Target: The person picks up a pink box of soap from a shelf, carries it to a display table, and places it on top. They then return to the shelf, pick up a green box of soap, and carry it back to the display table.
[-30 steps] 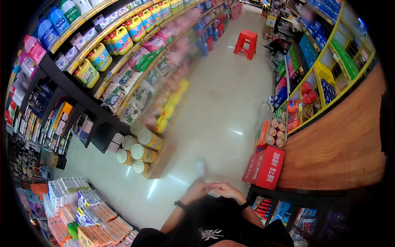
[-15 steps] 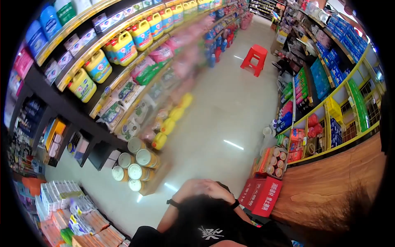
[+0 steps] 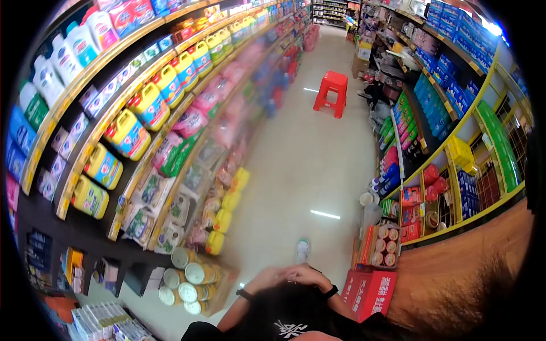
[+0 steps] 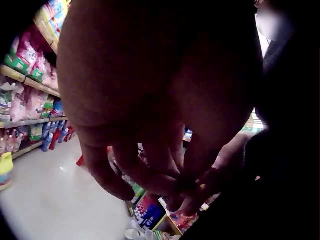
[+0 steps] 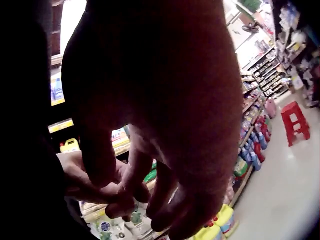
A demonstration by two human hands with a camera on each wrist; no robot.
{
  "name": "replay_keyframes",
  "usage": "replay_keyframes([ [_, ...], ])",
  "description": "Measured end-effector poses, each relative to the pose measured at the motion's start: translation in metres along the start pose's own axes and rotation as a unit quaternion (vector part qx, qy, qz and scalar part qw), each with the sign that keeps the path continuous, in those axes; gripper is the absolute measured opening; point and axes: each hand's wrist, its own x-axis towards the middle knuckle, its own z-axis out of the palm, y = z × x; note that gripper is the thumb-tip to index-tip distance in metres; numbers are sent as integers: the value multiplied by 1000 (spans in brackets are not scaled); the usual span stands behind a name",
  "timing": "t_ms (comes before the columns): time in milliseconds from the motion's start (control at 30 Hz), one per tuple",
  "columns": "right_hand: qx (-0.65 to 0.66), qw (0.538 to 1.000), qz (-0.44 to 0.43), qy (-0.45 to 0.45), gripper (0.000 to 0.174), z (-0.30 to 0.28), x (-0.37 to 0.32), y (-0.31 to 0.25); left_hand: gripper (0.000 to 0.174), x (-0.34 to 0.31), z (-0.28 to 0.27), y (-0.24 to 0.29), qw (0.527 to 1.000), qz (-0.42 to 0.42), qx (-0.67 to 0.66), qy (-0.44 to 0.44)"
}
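My left hand (image 3: 269, 279) and right hand (image 3: 310, 276) meet in front of the black shirt, low in the head view. In the left wrist view, the left hand (image 4: 150, 110) is dark and hangs with loosely bent fingers, their tips against the other hand's fingers. The right wrist view shows the right hand (image 5: 175, 120) the same way, its fingers pointing down and touching the left hand's fingers (image 5: 82, 177). No object shows between the hands.
Shelves with yellow jugs (image 3: 128, 134) line the left of the aisle, lidded tubs (image 3: 197, 292) at their near end. A red stool (image 3: 331, 94) stands ahead on the floor. Right are a red box (image 3: 372, 295), a wooden panel (image 3: 455, 256) and more shelves. A shoe (image 3: 303, 250) shows below.
The head view has shifted, with the left shelves and their jugs now larger and nearer. A shoe has come into sight beyond the hands. Both hands stay together in front of the body.
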Motion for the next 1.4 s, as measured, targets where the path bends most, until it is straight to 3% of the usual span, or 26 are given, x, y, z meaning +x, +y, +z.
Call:
replay_keyframes([
  [100, 41, 998, 50, 14, 26, -65, 4, -56, 39, 60, -24, 1, 999, 2, -38, -28],
  [200, -67, 991, -102, 61, 28, -111, 24, -2, 40, 122, -40, 4, 998, 3, -52, -21],
  [267, -26, 992, -103, 74, 30, -148, 22, 6, 41, 163, -53, 8, 998, 11, -43, -37],
  [400, 9, 989, -84, 118, 31, -215, 23, 6, 39, 240, -70, 13, 998, 14, -21, -51],
  [500, 8, 986, 10, 167, 31, -262, 18, -11, 33, 289, -75, 17, 998, 31, -40, -39],
  [533, 31, 987, 16, 160, 33, -279, 18, -33, 34, 304, -74, 16, 998, 34, -42, -32],
  [633, 61, 986, 19, 155, 33, -309, 32, 2, 35, 329, -82, 15, 998, 34, -51, -18],
  [733, 70, 986, 76, 129, 32, -333, 46, 6, 35, 348, -101, 18, 998, 42, -43, -15],
  [833, 4, 993, 2, 115, 31, -356, 68, 17, 35, 368, -114, 5, 999, 42, -13, -16],
  [967, 13, 993, 10, 116, 32, -393, 96, 44, 33, 411, -128, -28, 999, 33, -17, -28],
  [1067, 46, 992, 64, 103, 34, -434, 120, 38, 33, 450, -165, -31, 996, 28, -62, -51],
  [1167, 41, 990, 1, 134, 38, -478, 152, 24, 32, 495, -215, -30, 995, 36, -67, -67],
  [1200, 84, 982, 138, 100, 42, -499, 161, 3, 31, 512, -229, -30, 995, 41, -62, -68],
  [1300, 68, 991, 48, 101, 42, -553, 201, -10, 29, 550, -297, 5, 991, 16, -120, -48],
  [1400, 33, 993, 57, 102, 42, -596, 238, -3, 27, 584, -340, 9, 997, -30, -71, -23],
])
